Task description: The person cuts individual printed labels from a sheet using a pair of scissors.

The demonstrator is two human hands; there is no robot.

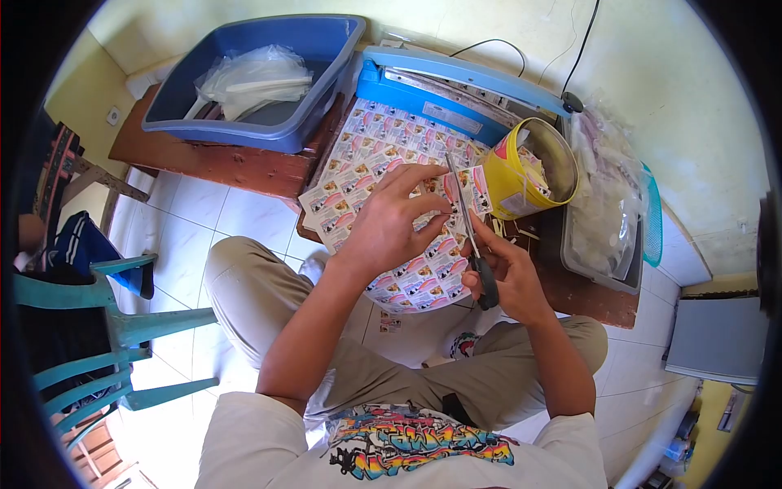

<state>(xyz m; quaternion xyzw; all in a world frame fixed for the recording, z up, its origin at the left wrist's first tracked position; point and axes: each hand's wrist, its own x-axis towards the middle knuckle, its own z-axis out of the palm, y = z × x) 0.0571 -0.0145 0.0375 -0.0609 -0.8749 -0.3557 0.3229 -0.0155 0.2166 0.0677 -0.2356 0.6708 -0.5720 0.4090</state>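
My right hand (513, 273) is closed around a pair of scissors (486, 281) with black handles. The long metal blades point away from me and lie across a small printed label strip (474, 189). Just left of the blades, my left hand (397, 218) pinches the strip's edge between curled fingers, which partly hide it. Beneath both hands spreads a large sheet of printed labels (358, 175), covered with repeated small pictures and text. A yellow tub (507, 179) stands tilted beyond my right hand, with cut paper pieces inside.
Behind the sheet sits a blue bag sealer (440, 110). At the left, a blue basin (326, 106) holds plastic bags on the wooden bench (269, 169). A clear container (599, 261) with plastic packaging stands right. A green chair (122, 326) is on the left.
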